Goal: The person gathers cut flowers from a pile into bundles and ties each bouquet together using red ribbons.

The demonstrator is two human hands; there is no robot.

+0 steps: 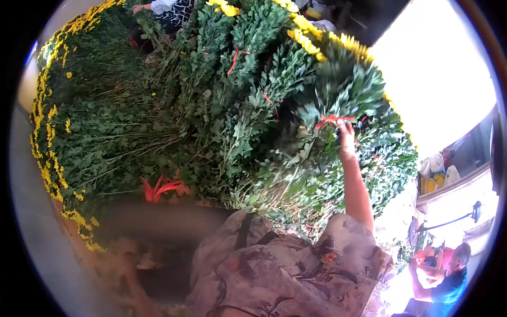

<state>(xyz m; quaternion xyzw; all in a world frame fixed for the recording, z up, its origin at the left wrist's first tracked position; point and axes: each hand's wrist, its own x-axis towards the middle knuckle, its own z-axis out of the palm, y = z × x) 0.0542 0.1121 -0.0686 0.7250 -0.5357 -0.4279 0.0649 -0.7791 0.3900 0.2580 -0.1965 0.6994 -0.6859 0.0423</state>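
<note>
- bg/surface: big heap of cut leafy stems (pixel 121 116), spreads l. of, below & around the held bunch (pixel 340 84).
- blown-out white area (pixel 438 68), up & r. of held bunch.
- wearer's floral shirt (pixel 296 269), below held bunch; bare r. arm (pixel 356 190) runs up from it.
- held bunch itself: leafy, yellow flowers at top end, motion-blurred, over r. part of heap.
- other tied bunches (pixel 243 132), just l. of held bunch, side by side, some w/ red ties showing.
- dark blurry shape (pixel 158 219), low l. of held bunch; can't tell what.
- yellow flower heads (pixel 50 153) edging heap, far l. of held bunch.
- co-worker in blue top (pixel 451 290), well apart, low r. of held bunch.
- 2nd co-worker (pixel 174 13), up l. of held bunch, mostly cut off, one hand nr stems.
- pale blurry limb shape (pixel 134 288), far low l. of held bunch; can't tell if wearer's l. hand, so its state = can't tell.
- loose red strips (pixel 161 190), l. & below held bunch.
- white/yellow items (pixel 435 177), r. of held bunch, too blurry to name.
- r. hand (pixel 346 137): clamped on held bunch at its tie.
- red tie (pixel 325 122), round held bunch, touching r. fingers.
</note>
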